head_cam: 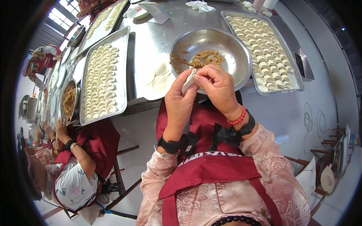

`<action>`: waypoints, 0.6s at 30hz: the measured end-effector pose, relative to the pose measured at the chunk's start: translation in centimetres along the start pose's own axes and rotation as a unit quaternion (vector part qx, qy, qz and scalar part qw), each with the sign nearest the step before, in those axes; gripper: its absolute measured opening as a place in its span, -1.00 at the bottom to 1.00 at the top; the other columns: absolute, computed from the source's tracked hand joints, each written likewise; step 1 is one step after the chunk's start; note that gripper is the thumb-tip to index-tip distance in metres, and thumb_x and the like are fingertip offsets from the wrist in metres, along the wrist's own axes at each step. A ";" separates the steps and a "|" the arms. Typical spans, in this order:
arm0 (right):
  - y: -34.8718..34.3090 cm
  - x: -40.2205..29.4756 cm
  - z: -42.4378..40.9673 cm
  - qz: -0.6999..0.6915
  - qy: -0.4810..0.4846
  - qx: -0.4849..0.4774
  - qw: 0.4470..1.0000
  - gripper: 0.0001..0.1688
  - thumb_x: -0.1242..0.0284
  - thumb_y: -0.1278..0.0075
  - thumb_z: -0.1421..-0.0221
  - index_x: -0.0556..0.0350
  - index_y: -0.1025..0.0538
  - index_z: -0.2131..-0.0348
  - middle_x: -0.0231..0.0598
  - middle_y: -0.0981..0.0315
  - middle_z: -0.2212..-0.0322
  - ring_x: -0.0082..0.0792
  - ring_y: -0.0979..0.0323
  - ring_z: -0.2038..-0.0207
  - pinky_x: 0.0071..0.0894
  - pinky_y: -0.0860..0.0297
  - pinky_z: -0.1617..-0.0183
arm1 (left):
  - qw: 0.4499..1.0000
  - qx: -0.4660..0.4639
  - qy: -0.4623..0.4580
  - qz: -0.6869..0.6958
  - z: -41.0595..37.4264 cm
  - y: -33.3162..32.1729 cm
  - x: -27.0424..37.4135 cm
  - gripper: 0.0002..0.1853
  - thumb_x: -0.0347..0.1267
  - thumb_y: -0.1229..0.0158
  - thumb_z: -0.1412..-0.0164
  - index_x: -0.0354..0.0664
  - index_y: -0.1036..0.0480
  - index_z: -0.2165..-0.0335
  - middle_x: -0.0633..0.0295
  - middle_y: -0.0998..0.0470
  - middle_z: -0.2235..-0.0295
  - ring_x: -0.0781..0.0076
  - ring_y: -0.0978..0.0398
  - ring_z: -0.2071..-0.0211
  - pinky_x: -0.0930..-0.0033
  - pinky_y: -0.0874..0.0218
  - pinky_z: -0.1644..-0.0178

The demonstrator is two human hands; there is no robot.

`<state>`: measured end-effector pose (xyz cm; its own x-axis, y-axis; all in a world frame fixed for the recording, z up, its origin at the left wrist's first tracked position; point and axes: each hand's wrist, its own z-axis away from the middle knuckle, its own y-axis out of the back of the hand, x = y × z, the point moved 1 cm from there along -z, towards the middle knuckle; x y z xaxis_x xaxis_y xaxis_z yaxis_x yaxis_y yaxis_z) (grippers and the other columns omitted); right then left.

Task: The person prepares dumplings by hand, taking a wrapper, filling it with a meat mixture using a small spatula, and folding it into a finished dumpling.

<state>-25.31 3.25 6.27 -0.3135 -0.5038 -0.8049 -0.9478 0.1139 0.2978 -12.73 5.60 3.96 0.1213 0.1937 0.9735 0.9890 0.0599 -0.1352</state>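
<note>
A folded dumpling [189, 82] of pale dough is pinched between both my hands over the near rim of a steel mixing bowl. My left hand [179, 99] holds its near side between thumb and fingers. On its other side, the thumb and bent fingers of my right hand [217, 87] press the dough edge. Inside the bowl [237, 53] lies brown minced filling [208, 58], mostly at the bottom and left wall. Several flat round dough wrappers [161, 83] overlap on the table just left of the bowl.
Metal trays with rows of dumplings stand left [103, 82] and right [263, 50] on the steel table [181, 19]. A crumpled white tissue [200, 6] and a folded card stand [155, 12] lie farther back. Co-workers sit at left, near another bowl of filling [69, 103]. A chair [304, 166] is at right.
</note>
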 end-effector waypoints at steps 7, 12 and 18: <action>0.4 0.0 -0.1 0.035 0.048 -0.011 0.998 -0.88 0.52 -0.12 0.18 0.15 -0.46 0.53 -0.27 -0.38 0.57 -0.26 -0.35 0.44 -0.38 -0.29 0.36 | 1.000 -0.009 0.013 0.016 0.2 0.3 -0.3 -0.62 -0.57 -0.09 -0.06 -0.24 -0.36 0.08 0.24 -0.47 0.22 0.61 -0.40 0.26 0.56 -0.28 0.20; 0.4 -0.8 -0.1 -0.074 -0.046 -0.022 0.996 -0.83 0.51 -0.13 0.18 0.16 -0.47 0.48 -0.30 -0.41 0.52 -0.33 -0.36 0.42 -0.44 -0.29 0.35 | 1.000 -0.008 0.000 0.014 0.1 0.4 0.2 -0.60 -0.57 -0.07 -0.07 -0.26 -0.32 0.05 0.22 -0.46 0.21 0.59 -0.41 0.26 0.56 -0.28 0.19; 0.3 -0.1 -0.5 -0.038 0.020 -0.025 0.999 -0.87 0.53 -0.11 0.17 0.15 -0.46 0.51 -0.30 -0.40 0.54 -0.28 -0.34 0.42 -0.41 -0.28 0.34 | 0.998 -0.026 0.015 0.049 0.2 0.0 0.3 -0.59 -0.58 -0.05 -0.09 -0.30 -0.28 0.03 0.20 -0.44 0.19 0.57 -0.41 0.22 0.56 -0.28 0.15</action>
<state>-25.49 2.90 6.72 -0.2362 -0.5442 -0.8050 -0.9646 0.0310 0.2620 -12.68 5.88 4.21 0.2191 0.1665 0.9614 0.9753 -0.0093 -0.2207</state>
